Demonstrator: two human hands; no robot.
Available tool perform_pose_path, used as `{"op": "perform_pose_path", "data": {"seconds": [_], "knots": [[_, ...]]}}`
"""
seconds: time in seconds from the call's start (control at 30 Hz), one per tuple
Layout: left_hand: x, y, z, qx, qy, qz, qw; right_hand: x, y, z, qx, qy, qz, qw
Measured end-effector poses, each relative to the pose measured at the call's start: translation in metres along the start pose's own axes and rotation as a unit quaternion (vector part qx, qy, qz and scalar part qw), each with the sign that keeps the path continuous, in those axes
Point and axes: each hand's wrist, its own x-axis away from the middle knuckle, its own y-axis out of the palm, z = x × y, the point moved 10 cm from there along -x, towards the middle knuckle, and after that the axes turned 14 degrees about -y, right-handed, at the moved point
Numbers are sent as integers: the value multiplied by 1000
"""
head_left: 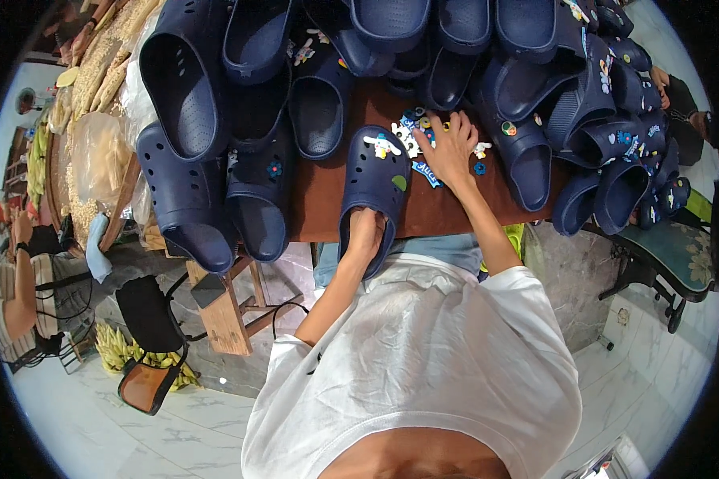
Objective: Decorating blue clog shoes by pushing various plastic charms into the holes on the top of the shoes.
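Observation:
A navy clog [375, 172] lies toe-away at the near edge of the brown-covered table, its heel overhanging. It carries a white cartoon-figure charm [382, 145] and a green half-round charm [399, 183]. My left hand [366, 231] reaches into its foot opening and holds it from inside; the fingertips are hidden. Just right of the clog, my right hand [453, 148] rests over a small pile of shoe charms [408, 136], fingers spread. A blue lettered charm [427, 173] and a blue flower charm [479, 168] lie near that hand. Whether its fingertips pinch a charm is not visible.
More navy clogs [185, 195] crowd the table's left, back and right [607, 144], several with charms. At the far left are a heap of pale kernels [84, 188], a plastic bag [100, 148] and a seated person [16, 295]. A wooden stool [224, 311] and a black chair [150, 315] stand below.

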Motion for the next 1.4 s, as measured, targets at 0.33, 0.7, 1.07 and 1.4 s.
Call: {"op": "perform_pose_path", "data": {"seconds": [0.33, 0.7, 1.07, 1.4], "knots": [[1, -8, -2, -10, 7, 11, 1000, -6, -23, -10, -94, -43, 89, 991], [-2, -3, -2, -9, 4, -11, 1000, -17, -8, -19, -49, -30, 84, 995], [-20, 9, -1, 77, -25, -22, 996, -11, -6, -13, -107, 5, 91, 990], [-22, 27, 6, 114, -16, -70, 991, -6, -10, -10, -103, -13, 110, 988]]}}
